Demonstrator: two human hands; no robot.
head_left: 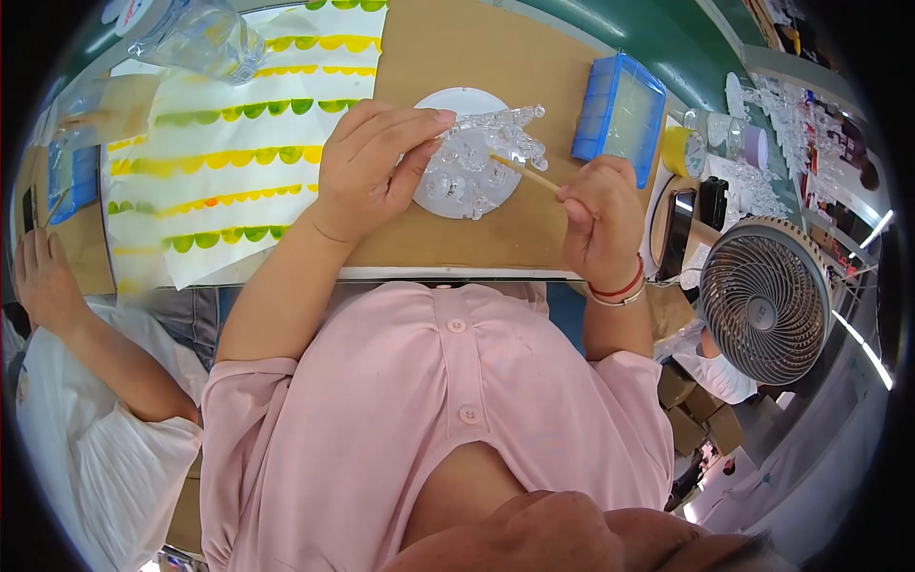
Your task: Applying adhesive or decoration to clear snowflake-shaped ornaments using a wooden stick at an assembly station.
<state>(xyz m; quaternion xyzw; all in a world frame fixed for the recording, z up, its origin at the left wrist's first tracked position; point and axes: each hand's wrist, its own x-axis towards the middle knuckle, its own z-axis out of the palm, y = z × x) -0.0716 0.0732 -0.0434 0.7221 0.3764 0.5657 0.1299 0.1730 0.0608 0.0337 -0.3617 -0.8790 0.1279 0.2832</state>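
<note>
My left hand (376,167) pinches the left end of a clear, branching piece (496,124) that looks like glass or plastic, raised above a round white plate (434,103). My right hand (605,214) is closed round a thin wooden stick (529,175). The stick slants up to the left, and its tip reaches the clear piece; whether they touch I cannot tell. Several more clear pieces (448,186) appear on the plate, hard to tell apart from the one I hold.
White paper (238,205) with yellow and green scalloped strips covers the table's left part, beside a clear jar (191,43). At right are a blue tray (620,105), a yellow tape roll (679,151), a phone (678,234) and a fan (762,305). A co-worker's hand (50,276) is at far left.
</note>
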